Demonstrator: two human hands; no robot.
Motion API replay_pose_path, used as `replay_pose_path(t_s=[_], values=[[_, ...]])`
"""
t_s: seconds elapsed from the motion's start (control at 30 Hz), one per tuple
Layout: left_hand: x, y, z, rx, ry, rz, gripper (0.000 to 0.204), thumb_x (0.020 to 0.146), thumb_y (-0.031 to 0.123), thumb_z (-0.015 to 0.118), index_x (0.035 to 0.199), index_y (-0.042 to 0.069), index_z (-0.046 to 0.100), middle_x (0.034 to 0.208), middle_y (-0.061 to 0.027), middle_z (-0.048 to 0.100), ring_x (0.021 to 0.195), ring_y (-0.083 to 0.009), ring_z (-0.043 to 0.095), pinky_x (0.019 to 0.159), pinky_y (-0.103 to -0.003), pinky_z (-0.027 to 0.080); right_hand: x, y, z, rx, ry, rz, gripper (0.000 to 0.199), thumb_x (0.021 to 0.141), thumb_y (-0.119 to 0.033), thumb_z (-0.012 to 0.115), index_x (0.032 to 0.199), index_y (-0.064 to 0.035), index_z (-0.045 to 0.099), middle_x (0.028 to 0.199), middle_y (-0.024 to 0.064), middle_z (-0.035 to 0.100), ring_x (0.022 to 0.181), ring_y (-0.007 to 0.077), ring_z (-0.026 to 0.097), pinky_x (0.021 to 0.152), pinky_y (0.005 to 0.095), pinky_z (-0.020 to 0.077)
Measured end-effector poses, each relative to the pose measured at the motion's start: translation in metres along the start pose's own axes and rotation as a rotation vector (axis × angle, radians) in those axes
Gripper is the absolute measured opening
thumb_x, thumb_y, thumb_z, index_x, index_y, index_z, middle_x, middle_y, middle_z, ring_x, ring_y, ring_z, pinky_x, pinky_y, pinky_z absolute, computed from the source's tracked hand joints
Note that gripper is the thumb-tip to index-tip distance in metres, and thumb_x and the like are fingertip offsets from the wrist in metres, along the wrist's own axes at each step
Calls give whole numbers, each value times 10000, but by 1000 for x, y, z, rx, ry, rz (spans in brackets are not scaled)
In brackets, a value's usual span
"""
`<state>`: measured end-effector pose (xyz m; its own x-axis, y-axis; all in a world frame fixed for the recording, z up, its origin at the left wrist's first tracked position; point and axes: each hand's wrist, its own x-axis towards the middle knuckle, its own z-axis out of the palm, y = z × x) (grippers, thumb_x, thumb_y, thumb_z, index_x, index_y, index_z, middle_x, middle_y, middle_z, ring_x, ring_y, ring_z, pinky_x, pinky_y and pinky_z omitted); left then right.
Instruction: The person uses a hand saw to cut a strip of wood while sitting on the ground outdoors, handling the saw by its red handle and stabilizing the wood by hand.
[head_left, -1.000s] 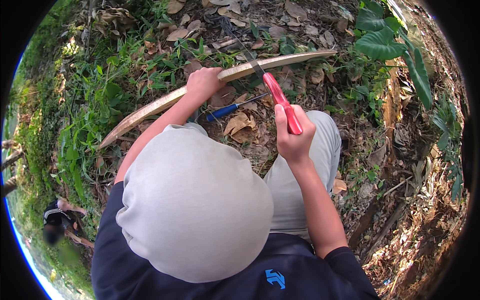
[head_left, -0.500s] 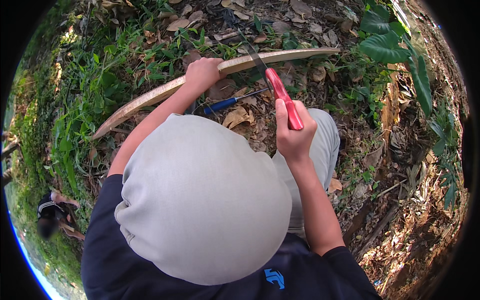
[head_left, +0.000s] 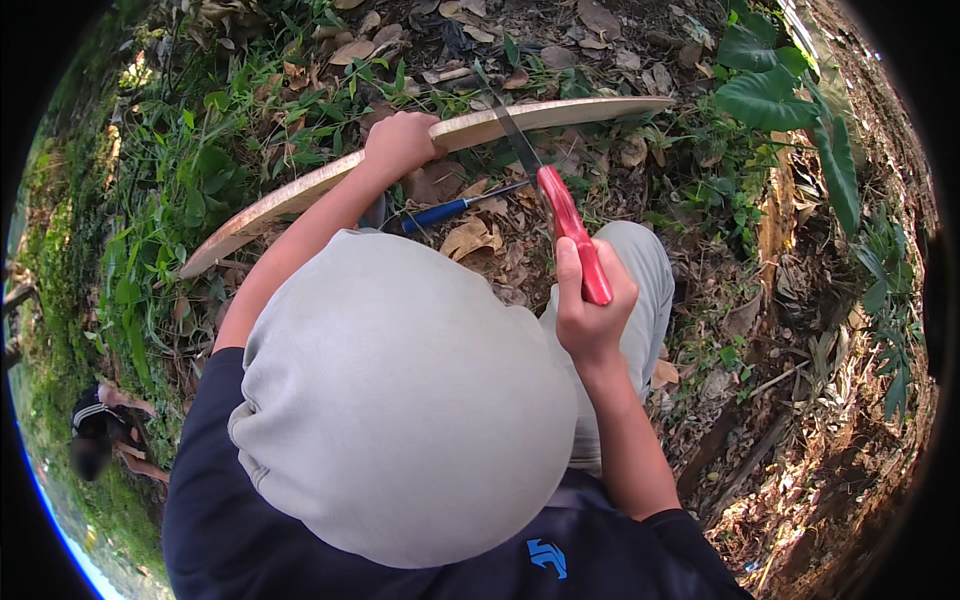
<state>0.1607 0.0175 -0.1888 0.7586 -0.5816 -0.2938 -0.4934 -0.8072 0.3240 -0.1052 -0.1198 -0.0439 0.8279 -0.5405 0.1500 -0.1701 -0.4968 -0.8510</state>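
While the saw [head_left: 562,208] lies across the wood [head_left: 465,130]: the stroke seems to call for a straight pull along the blade [head_left: 522,147] — light pressure, wrist in line, teeth kept to one spot.
Left hand [head_left: 398,145]: wrapped over the wood, left of the blade, bracing it; the fingertips are hidden beyond the far edge.
Right hand [head_left: 598,300]: closed around the red handle, thumb along its side.
Spacing: the left hand is near enough to the blade that a skip could reach the knuckles, so an unhurried stroke suits.
Wood: long, bowed, tapering at the ends, set ahead of the person across weeds [head_left: 205,180] and dry leaves [head_left: 470,238]; pale and rough-looking (what props it from below, I cannot tell).
Saw: thin, flat, dark blade; curved, glossy handle with paler streaks.
Blue tool [head_left: 440,215]: stout handle, slim dark shaft, lying between the wood and the person.
Ground: brittle brown litter and soft greenery — probably a yielding support, so the bracing hand matters.
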Motion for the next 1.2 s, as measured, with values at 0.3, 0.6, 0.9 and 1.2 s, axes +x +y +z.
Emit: replay_pose_path(t_s=[0.3, 0.6, 0.9, 1.2], values=[[-3, 0, 7, 20, 53, 19, 432, 820, 501, 764, 1164, 240, 751, 999, -118, 768, 912, -330, 740, 806, -470, 586, 17, -13, 5, 30, -22, 53, 183, 971, -150, 700, 855, -22, 641, 588, 27, 560, 487, 63, 504, 464, 282, 379], [-12, -4, 10, -9, 68, 16, 414, 819, 477, 767, 1158, 241, 750, 984, -114, 766, 916, -336, 735, 797, -471, 585, 1, -31, -8, -45, -41, 22, 171, 965, -134, 710, 867, -10, 644, 566, 32, 542, 482, 75, 502, 468, 273, 393], [-7, 2, 4, -8, -3, -26, 455, 824, 485, 765, 1212, 250, 740, 1029, -111, 766, 949, -319, 733, 828, -464, 584, -11, -29, -12, -43, -24, 28, 175, 955, -116, 716, 845, -13, 626, 554, 30, 528, 461, 76, 483, 456, 283, 391], [-5, 0, 7, -21, 64, 37, 376, 820, 422, 775, 1106, 178, 759, 957, -139, 762, 902, -345, 735, 783, -475, 588, -2, -12, 3, 0, -11, 50, 162, 961, -128, 707, 869, -17, 634, 567, 35, 548, 459, 91, 516, 453, 283, 400]])
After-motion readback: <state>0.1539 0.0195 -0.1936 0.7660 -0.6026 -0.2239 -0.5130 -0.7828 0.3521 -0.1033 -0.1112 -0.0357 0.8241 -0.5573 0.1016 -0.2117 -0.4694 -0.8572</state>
